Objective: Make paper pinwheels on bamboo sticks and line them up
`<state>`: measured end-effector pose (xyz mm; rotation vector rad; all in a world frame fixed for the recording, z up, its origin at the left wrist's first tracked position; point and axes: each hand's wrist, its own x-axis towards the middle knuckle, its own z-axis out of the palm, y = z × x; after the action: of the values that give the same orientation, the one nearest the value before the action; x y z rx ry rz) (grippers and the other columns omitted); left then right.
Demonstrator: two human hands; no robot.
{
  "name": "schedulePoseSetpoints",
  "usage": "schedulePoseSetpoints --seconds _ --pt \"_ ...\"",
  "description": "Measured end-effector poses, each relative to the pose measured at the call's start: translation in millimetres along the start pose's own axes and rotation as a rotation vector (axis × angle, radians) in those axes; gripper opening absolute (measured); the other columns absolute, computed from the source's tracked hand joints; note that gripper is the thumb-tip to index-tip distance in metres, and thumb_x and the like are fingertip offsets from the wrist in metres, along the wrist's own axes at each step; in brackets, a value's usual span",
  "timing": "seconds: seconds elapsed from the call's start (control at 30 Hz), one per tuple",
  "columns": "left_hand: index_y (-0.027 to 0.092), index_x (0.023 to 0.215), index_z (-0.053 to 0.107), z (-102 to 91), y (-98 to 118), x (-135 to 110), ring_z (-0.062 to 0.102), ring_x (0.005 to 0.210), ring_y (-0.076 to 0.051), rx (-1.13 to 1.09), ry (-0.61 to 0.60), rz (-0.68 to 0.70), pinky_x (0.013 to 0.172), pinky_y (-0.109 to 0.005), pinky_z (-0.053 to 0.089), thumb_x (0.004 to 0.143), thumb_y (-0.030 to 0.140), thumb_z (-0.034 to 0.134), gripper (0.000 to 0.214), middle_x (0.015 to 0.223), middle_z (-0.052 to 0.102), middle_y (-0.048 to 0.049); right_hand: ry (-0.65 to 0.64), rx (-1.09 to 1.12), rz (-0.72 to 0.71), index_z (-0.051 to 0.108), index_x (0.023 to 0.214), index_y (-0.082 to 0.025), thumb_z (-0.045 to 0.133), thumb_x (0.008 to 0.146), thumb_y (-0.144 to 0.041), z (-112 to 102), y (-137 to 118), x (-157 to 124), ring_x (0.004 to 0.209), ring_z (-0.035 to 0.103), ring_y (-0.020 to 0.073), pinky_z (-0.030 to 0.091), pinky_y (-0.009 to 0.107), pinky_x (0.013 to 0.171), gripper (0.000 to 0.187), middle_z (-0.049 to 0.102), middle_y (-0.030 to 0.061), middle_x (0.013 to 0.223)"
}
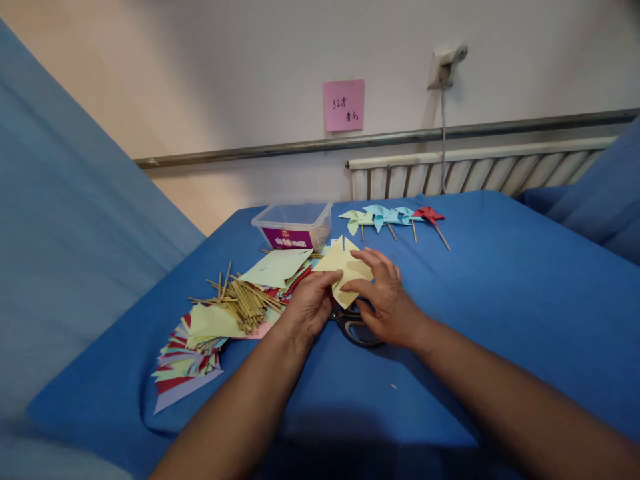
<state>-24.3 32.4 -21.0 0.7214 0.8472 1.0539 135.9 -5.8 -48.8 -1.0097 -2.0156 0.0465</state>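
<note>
Both my hands meet over a pale yellow folded paper (345,267) on the blue cloth-covered table (500,300). My left hand (311,303) pinches the paper's left edge with thumb and fingers. My right hand (387,297) lies on its right part, fingers curled and pressing a fold. Dark-handled scissors (356,327) rest on the cloth just under both hands, partly hidden by them.
Left of my hands lie a pile of thin wooden sticks (245,300) and stacks of coloured paper pieces (187,357). A clear plastic box (294,225) stands behind them. Several finished paper pinwheels (395,217) lie at the table's far edge. A radiator (475,170) and wall are beyond.
</note>
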Motion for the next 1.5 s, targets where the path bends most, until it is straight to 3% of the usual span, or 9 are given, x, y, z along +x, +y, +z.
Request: schedulePoseSetpoints --seconds 0.13,0.23,0.43,0.5,0.7,0.97,1.17,1.5 --pt "0.009 0.094 0.074 1.9 -0.5 -0.6 0.067 0.071 -0.016 0.003 -0.026 -0.006 0.068 -0.026 0.053 0.067 0.009 0.075 0.027 0.090 0.076 -0.0096 0.066 -0.014 -0.006 0.070 0.092 -0.027 0.065 0.084 -0.023 1.0 1.5 1.6 0.140 0.031 0.0354 0.032 0.057 0.108 0.011 0.044 0.0072 0.147" --pt "0.009 0.091 0.075 2.0 -2.2 -0.9 0.066 0.070 -0.016 0.006 -0.056 -0.006 0.067 -0.025 0.053 0.068 0.010 0.075 0.023 0.085 0.076 -0.0088 0.094 -0.009 0.007 0.071 0.088 -0.027 0.065 0.085 -0.025 -0.9 2.4 1.9 0.139 0.034 0.0344 0.032 0.056 0.108 0.007 0.049 0.0057 0.143" --pt "0.010 0.097 0.073 0.0 -0.8 0.0 0.067 0.074 -0.017 -0.028 -0.013 -0.035 0.069 -0.026 0.054 0.070 0.010 0.074 0.028 0.087 0.075 -0.0070 -0.035 0.017 -0.048 0.068 0.107 -0.027 0.055 0.075 -0.004 -7.4 1.6 0.8 0.142 0.029 0.0328 0.032 0.055 0.108 0.042 0.039 0.0049 0.151" --pt "0.010 0.099 0.072 0.1 0.3 0.2 0.067 0.072 -0.016 -0.041 0.001 -0.050 0.068 -0.026 0.054 0.070 0.009 0.073 0.030 0.088 0.075 -0.0068 -0.048 -0.021 -0.052 0.068 0.109 -0.028 0.055 0.074 -0.003 -7.4 1.0 1.3 0.143 0.028 0.0345 0.031 0.056 0.107 0.045 0.037 0.0053 0.153" --pt "0.010 0.094 0.073 0.0 -1.3 0.1 0.067 0.069 -0.017 -0.005 -0.027 -0.054 0.067 -0.027 0.054 0.068 0.010 0.074 0.025 0.085 0.075 -0.0087 0.052 -0.059 -0.034 0.071 0.088 -0.027 0.064 0.086 -0.022 -3.0 2.1 2.7 0.141 0.030 0.0348 0.031 0.056 0.107 0.009 0.047 0.0044 0.147" --pt "0.009 0.070 0.070 -5.3 -10.0 6.3 0.059 0.056 -0.012 0.160 -0.019 -0.005 0.058 -0.024 0.047 0.058 0.022 0.085 0.024 0.064 0.067 -0.0048 0.232 0.185 0.227 0.064 0.074 -0.024 0.066 0.082 -0.025 5.5 14.0 1.8 0.121 0.051 0.0287 0.039 0.051 0.104 0.009 0.062 0.0082 0.119" --pt "0.010 0.066 0.069 -7.8 -15.4 10.0 0.055 0.053 -0.012 0.289 -0.018 0.008 0.056 -0.025 0.043 0.057 0.030 0.086 0.028 0.059 0.062 -0.0032 0.192 0.223 0.406 0.062 0.064 -0.023 0.068 0.077 -0.023 7.4 17.4 3.4 0.111 0.055 0.0279 0.042 0.049 0.098 0.015 0.065 0.0089 0.114" --pt "0.011 0.059 0.065 -7.5 -16.3 7.7 0.043 0.045 -0.008 0.459 0.023 0.039 0.046 -0.024 0.027 0.058 0.034 0.084 0.030 0.052 0.056 -0.0002 0.142 0.222 0.479 0.065 0.063 -0.023 0.072 0.075 -0.025 9.1 20.0 2.8 0.113 0.055 0.0280 0.042 0.050 0.099 0.014 0.067 0.0082 0.115"
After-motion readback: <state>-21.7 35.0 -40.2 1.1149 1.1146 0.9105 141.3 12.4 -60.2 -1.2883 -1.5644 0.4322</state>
